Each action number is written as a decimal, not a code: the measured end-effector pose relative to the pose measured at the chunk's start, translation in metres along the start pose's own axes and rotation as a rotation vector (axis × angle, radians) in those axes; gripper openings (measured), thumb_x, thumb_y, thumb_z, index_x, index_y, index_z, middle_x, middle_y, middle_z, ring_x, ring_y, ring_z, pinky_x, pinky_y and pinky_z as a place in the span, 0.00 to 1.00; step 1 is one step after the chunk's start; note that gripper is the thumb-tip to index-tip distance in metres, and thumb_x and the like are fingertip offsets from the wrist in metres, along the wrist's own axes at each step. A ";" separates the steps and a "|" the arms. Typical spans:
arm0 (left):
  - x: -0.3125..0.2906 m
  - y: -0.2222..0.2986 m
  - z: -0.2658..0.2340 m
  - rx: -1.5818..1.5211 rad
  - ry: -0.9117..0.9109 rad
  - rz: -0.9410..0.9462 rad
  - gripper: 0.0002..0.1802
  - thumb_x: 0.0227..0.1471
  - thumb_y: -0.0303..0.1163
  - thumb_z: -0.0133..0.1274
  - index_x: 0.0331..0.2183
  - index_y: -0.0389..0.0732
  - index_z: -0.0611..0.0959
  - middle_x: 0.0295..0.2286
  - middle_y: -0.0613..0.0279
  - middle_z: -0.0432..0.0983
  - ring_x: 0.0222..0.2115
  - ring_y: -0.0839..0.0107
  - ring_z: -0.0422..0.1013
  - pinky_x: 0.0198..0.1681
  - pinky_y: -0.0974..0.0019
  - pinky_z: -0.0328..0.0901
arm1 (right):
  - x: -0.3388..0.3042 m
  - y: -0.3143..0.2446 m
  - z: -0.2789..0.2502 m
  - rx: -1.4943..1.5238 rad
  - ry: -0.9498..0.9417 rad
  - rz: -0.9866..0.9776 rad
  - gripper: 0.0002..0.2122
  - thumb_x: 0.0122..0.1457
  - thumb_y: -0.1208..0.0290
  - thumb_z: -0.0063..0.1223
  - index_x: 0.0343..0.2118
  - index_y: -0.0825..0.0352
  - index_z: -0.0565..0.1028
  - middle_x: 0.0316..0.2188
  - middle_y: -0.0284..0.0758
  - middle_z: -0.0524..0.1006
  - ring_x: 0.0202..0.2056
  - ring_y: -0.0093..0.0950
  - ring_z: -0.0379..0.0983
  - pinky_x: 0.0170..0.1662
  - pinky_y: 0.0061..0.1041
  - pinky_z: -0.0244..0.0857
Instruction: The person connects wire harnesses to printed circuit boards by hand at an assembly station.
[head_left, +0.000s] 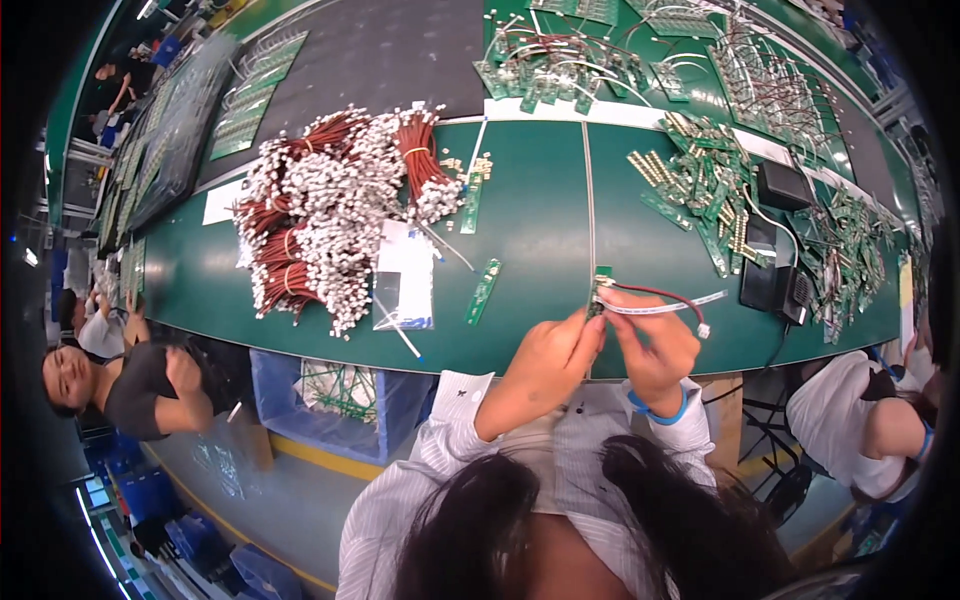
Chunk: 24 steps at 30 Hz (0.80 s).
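At the near edge of the bench, my left hand pinches a small green circuit board held upright. Close against it, my right hand is closed with thumb and fingertips at the board, where a white flat cable starts. A dark red and black wire arcs from the same spot over my right hand. It ends in a small white connector. My fingertips hide where the cable and wire meet the board. One loose narrow green board lies left of my hands.
Bundled red wires with white connectors are heaped on the left. Green boards pile up on the right beside black boxes. Wired boards line the back. A blue bin stands below the bench; other people sit left and right.
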<state>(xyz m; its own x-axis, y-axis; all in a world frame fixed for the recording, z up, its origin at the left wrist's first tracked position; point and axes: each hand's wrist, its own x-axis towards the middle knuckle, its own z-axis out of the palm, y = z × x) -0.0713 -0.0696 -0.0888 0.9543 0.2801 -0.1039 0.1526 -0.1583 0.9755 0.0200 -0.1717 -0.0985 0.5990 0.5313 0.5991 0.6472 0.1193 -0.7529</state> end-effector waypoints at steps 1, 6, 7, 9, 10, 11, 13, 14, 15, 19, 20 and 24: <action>0.000 -0.003 0.000 0.046 0.035 0.021 0.10 0.50 0.30 0.35 0.26 0.34 0.68 0.14 0.53 0.67 0.15 0.55 0.65 0.19 0.59 0.58 | 0.004 0.003 -0.001 -0.120 -0.082 -0.150 0.11 0.40 0.87 0.50 0.30 0.74 0.71 0.30 0.40 0.73 0.30 0.30 0.72 0.31 0.22 0.67; -0.008 -0.010 -0.009 0.217 0.051 0.002 0.09 0.49 0.30 0.38 0.29 0.34 0.69 0.15 0.48 0.67 0.17 0.50 0.65 0.20 0.56 0.58 | 0.022 -0.002 0.005 -0.161 -0.218 -0.218 0.10 0.38 0.82 0.54 0.28 0.72 0.72 0.25 0.38 0.72 0.23 0.29 0.69 0.25 0.20 0.64; -0.009 -0.015 -0.009 0.261 0.059 0.021 0.10 0.48 0.30 0.38 0.30 0.34 0.69 0.15 0.47 0.67 0.17 0.50 0.65 0.20 0.55 0.58 | 0.023 -0.002 0.007 -0.154 -0.220 -0.217 0.10 0.38 0.82 0.54 0.28 0.72 0.72 0.25 0.38 0.72 0.23 0.29 0.69 0.25 0.20 0.64; -0.012 -0.021 -0.009 0.305 0.066 0.035 0.10 0.48 0.30 0.39 0.31 0.34 0.69 0.15 0.46 0.67 0.18 0.49 0.65 0.20 0.55 0.58 | 0.024 -0.005 0.011 0.042 -0.286 0.035 0.08 0.39 0.86 0.51 0.26 0.72 0.72 0.24 0.37 0.72 0.25 0.25 0.69 0.26 0.18 0.64; -0.013 -0.023 -0.009 0.348 0.097 0.039 0.10 0.48 0.30 0.39 0.30 0.34 0.70 0.15 0.47 0.67 0.17 0.49 0.65 0.20 0.55 0.58 | 0.024 -0.006 0.011 0.046 -0.289 0.036 0.08 0.39 0.86 0.51 0.26 0.72 0.72 0.24 0.37 0.72 0.25 0.25 0.69 0.26 0.18 0.64; -0.014 -0.024 -0.009 0.390 0.125 0.042 0.10 0.48 0.31 0.38 0.30 0.34 0.70 0.15 0.47 0.67 0.17 0.49 0.65 0.19 0.55 0.58 | 0.025 -0.006 0.012 0.101 -0.297 0.099 0.07 0.39 0.86 0.52 0.24 0.73 0.72 0.23 0.37 0.72 0.24 0.24 0.69 0.25 0.17 0.64; -0.012 -0.023 -0.005 0.389 0.102 0.021 0.10 0.48 0.31 0.38 0.29 0.34 0.70 0.16 0.47 0.68 0.18 0.49 0.65 0.20 0.55 0.58 | 0.026 -0.006 0.011 0.152 -0.299 0.166 0.06 0.39 0.86 0.52 0.23 0.73 0.72 0.23 0.37 0.72 0.23 0.24 0.68 0.24 0.16 0.63; -0.010 -0.022 -0.005 0.387 0.077 0.003 0.11 0.49 0.31 0.38 0.29 0.34 0.71 0.17 0.48 0.68 0.19 0.49 0.65 0.21 0.55 0.58 | 0.026 -0.006 0.010 0.230 -0.309 0.201 0.05 0.40 0.86 0.51 0.23 0.73 0.71 0.24 0.38 0.72 0.24 0.23 0.68 0.26 0.16 0.63; -0.009 -0.021 -0.005 0.386 0.070 0.005 0.11 0.49 0.31 0.38 0.29 0.34 0.71 0.17 0.48 0.68 0.19 0.49 0.65 0.21 0.55 0.58 | 0.026 -0.006 0.009 0.308 -0.317 0.236 0.04 0.41 0.86 0.50 0.23 0.73 0.70 0.26 0.39 0.71 0.25 0.23 0.67 0.28 0.17 0.63; -0.004 -0.035 -0.013 0.035 0.179 0.046 0.11 0.49 0.31 0.38 0.29 0.34 0.71 0.20 0.51 0.68 0.23 0.55 0.66 0.25 0.58 0.59 | 0.034 -0.002 0.002 0.580 -0.175 0.351 0.03 0.45 0.84 0.48 0.24 0.72 0.69 0.29 0.38 0.70 0.30 0.23 0.66 0.33 0.18 0.60; -0.005 -0.037 -0.020 0.269 0.370 0.060 0.09 0.48 0.30 0.41 0.29 0.35 0.72 0.20 0.52 0.68 0.23 0.57 0.65 0.26 0.60 0.58 | 0.041 -0.004 -0.004 0.560 -0.123 0.305 0.02 0.46 0.83 0.47 0.25 0.73 0.68 0.31 0.39 0.70 0.32 0.23 0.65 0.35 0.20 0.59; -0.005 -0.063 -0.036 1.104 0.692 0.038 0.10 0.40 0.27 0.49 0.30 0.37 0.70 0.23 0.54 0.65 0.26 0.58 0.63 0.28 0.63 0.58 | 0.077 -0.019 -0.012 0.614 -0.068 0.171 0.04 0.48 0.79 0.46 0.27 0.73 0.67 0.27 0.39 0.70 0.28 0.21 0.66 0.32 0.18 0.60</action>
<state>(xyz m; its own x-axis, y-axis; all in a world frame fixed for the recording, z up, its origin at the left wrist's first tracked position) -0.0946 -0.0272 -0.1425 0.6835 0.6329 0.3637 0.5738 -0.7738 0.2683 0.0591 -0.1433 -0.0349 0.6257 0.6351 0.4529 0.1451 0.4757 -0.8676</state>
